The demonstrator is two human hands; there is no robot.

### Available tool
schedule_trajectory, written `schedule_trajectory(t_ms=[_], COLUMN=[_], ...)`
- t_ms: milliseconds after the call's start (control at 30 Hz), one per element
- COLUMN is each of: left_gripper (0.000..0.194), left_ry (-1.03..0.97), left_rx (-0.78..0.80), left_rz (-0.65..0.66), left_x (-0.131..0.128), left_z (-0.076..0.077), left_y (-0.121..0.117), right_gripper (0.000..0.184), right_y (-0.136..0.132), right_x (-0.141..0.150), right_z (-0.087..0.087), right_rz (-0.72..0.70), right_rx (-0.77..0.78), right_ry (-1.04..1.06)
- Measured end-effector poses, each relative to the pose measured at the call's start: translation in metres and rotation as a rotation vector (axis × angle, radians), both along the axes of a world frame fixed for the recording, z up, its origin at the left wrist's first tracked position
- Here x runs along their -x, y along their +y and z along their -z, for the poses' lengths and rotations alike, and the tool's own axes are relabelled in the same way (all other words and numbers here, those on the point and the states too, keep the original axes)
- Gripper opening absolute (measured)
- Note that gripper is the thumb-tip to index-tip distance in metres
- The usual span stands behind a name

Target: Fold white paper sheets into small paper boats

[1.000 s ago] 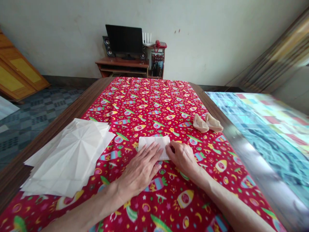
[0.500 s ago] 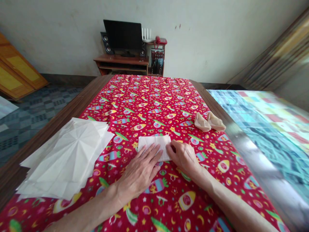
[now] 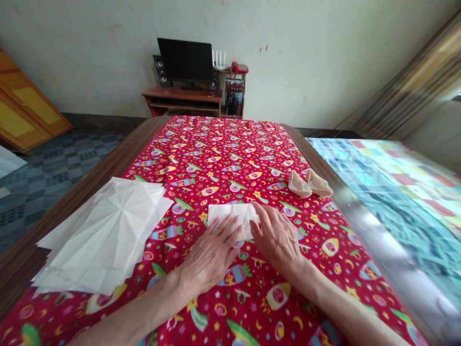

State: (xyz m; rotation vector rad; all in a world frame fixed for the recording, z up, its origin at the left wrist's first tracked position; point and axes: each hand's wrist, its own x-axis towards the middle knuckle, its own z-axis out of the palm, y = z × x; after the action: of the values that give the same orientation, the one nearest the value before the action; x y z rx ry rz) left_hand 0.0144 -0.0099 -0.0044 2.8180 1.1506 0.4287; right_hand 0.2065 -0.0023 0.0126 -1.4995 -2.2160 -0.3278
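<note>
A small folded sheet of white paper (image 3: 230, 210) lies flat on the red patterned cloth (image 3: 230, 158), in front of me. My left hand (image 3: 214, 245) rests flat across its near left part, fingers stretched out. At the paper's right edge is my right hand (image 3: 275, 235), its fingers extended and slightly apart, the fingertips over that edge. The fingers cover the near part of the paper. To the left lies a stack of large creased white sheets (image 3: 108, 235), the top one marked with fold lines fanning out from a point.
Two folded beige paper shapes (image 3: 309, 184) sit near the cloth's right edge. Beyond the table stand a monitor (image 3: 185, 60) on a wooden desk (image 3: 183, 95) and a red telephone (image 3: 237, 68). A bed with a blue checked cover (image 3: 378, 192) adjoins on the right.
My right hand has opened from curled fingers at the paper's right edge to extended ones. My left hand stays on the paper. The view has tilted slightly upward.
</note>
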Motion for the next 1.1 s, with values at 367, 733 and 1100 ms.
schedule_trajectory(t_ms=[367, 733, 1100], left_gripper=[0.043, 0.042, 0.045], left_ry=[0.005, 0.082, 0.186], left_rx=[0.003, 0.001, -0.010], left_rz=[0.034, 0.055, -0.040], left_x=[0.003, 0.024, 0.076], left_z=[-0.003, -0.005, -0.009], left_y=[0.001, 0.001, -0.014], right_gripper=[0.071, 0.061, 0.055], right_y=[-0.044, -0.056, -0.056], right_x=[-0.002, -0.030, -0.029], right_z=[0.017, 0.017, 0.014], right_rz=[-0.367, -0.310, -0.295], right_rx=[0.222, 0.293, 0.238], right_ry=[-0.056, -0.115, -0.147])
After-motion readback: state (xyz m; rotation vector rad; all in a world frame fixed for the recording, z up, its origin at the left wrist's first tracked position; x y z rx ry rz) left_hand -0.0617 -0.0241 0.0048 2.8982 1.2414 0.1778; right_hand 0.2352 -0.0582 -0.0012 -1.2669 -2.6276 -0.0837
